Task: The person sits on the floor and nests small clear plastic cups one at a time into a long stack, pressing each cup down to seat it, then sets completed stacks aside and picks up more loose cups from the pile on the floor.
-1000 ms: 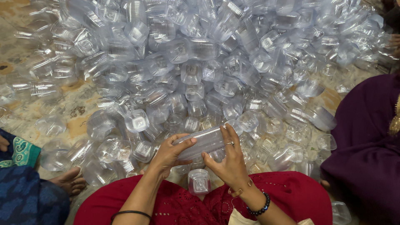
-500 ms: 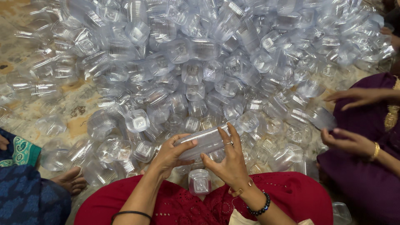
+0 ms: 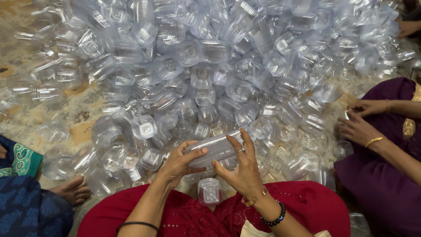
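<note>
Both hands, left (image 3: 177, 163) and right (image 3: 243, 169), pinch a nested stack of clear plastic cups (image 3: 215, 149) lying sideways just above the red lap (image 3: 210, 215); I'd press the ends squarely so the cups seat evenly.

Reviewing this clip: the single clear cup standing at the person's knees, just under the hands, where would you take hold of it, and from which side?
Probably from straight above, by the side walls. The single clear cup stands apart from the pile, its squarish end facing up, against the red garment. Both the left hand and right hand are busy holding a stack of cups, so free one first.
</note>
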